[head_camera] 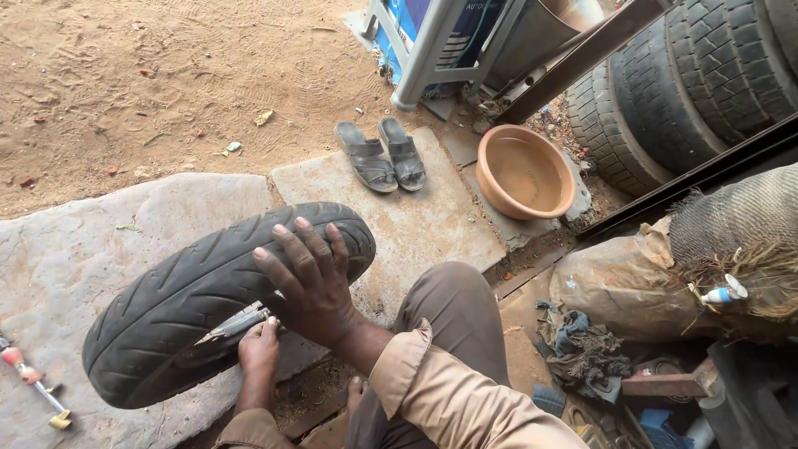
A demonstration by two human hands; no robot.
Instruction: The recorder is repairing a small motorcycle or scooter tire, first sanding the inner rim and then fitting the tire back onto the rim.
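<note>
A black motorcycle tyre (166, 308) lies tilted on a grey stone slab (100, 233) in front of my knees. My right hand (312, 283) rests flat on the tyre's upper tread, fingers spread, pressing it down. Just below it, my left hand (259, 349) is closed around a metal tool (237, 324). The tool's tip pokes into the tyre's inner rim edge. My right arm wears a tan sleeve and crosses over my brown trouser knee (453, 308).
A pair of grey sandals (382, 156) and a terracotta bowl (524, 170) sit beyond the tyre. Large stacked tyres (690, 83) stand at the upper right. A red-handled tool (33, 382) lies at the left edge. Rags (582, 349) and sacks (731, 241) crowd the right.
</note>
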